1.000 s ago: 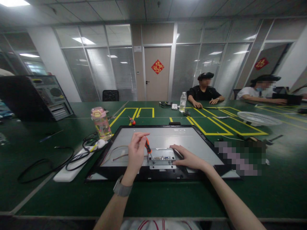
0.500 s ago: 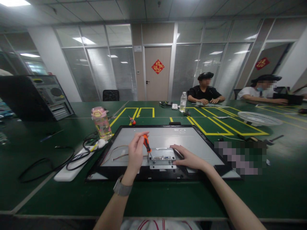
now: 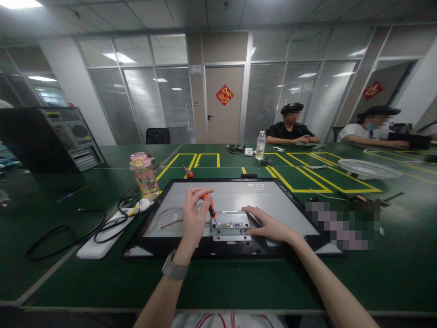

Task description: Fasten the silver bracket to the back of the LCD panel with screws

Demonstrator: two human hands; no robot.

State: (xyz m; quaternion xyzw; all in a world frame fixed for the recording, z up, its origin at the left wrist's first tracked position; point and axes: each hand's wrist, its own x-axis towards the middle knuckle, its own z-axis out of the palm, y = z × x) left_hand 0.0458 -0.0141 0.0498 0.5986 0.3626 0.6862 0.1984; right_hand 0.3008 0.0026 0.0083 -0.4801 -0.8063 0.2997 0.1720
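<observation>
A screwdriver [image 3: 212, 209] with an orange-and-black handle is held in my left hand [image 3: 194, 216], tilted, its tip down at the left end of a metal bracket [image 3: 232, 218]. My left fingers are closed about the top of the handle. The bracket carries a board with connector ports and sits on the back of a flat display panel [image 3: 164, 193] with a black frame. My right hand [image 3: 268, 225] grips the bracket's right end, fingertips at its far edge and thumb at the near side. Thin wires [image 3: 167, 224] run to the bracket from the left, partly behind my left hand.
Left of the panel are a white power strip [image 3: 99, 241], black cables [image 3: 61, 256] and a pink-lidded bottle [image 3: 145, 175]. A red screwdriver [image 3: 188, 173] lies beyond. A computer case [image 3: 58, 136] stands far left. Two co-workers sit across the table near a clear bottle [image 3: 261, 146].
My left fingers have loosened and shifted a little on the screwdriver handle, and the handle leans slightly differently. My right hand stays put. A co-worker's hands across the table have moved together.
</observation>
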